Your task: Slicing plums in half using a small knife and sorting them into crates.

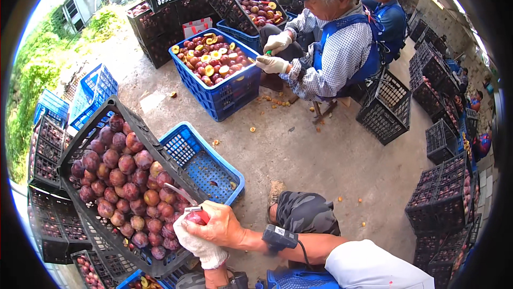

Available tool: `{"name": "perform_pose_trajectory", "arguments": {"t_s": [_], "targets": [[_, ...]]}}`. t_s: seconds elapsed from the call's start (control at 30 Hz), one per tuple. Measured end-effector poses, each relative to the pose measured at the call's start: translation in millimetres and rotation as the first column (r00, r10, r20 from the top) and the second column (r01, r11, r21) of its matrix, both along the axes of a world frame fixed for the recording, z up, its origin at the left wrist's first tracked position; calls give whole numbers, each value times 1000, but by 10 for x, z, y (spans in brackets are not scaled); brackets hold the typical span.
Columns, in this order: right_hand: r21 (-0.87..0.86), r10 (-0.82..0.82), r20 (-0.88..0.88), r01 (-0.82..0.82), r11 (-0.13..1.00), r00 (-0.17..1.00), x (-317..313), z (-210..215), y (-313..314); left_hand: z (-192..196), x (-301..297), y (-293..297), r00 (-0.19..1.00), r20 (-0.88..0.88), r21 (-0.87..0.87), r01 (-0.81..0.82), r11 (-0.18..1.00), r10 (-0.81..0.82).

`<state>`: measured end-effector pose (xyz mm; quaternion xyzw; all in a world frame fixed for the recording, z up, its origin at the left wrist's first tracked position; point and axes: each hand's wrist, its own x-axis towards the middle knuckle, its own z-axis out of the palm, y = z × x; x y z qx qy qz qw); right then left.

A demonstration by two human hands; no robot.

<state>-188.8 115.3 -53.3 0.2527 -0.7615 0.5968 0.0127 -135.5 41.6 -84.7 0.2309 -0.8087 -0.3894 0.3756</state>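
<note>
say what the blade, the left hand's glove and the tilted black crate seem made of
Blade: likely smooth metal, from its silvery sheen. Glove: soft, matte fabric, probably knitted, judging by its textured cuff. Crate: apparently moulded plastic, dull black, with a thick rim.

Leftward, the hands [224,227] are hemmed in by the tilted black crate [155,144]; ahead, low passage is limited by the blue crate [206,168]. Over the concrete floor [347,160], room is left beyond the camouflage-clad knee [307,214], bounded rightward by stacked crates [433,193].
</note>
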Motion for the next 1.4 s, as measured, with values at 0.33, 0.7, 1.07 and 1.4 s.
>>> {"name": "perform_pose_trajectory", "arguments": {"t_s": [0.33, 0.7, 1.07, 1.4], "targets": [[105, 65, -294, -35, 994, 954, -183, -51, -38, -346, -13, -288, 788, -614, 739, 591, -325, 37], [-457, 399, 853, 112, 882, 336, -508, -37, 154, 297, -160, -314, 921, -390, 878, 366, -309, -19], [-23, 229, 614, -273, 962, 755, -118, 57, 19, 809, 1498, -1218, 591, -546, 815, 541, 211, 594], [132, 550, -94, -537, 833, 830, 524, 523, -1549, 1083, 1540, -794, 870, -299, 903, 125, 412, 392]]}}
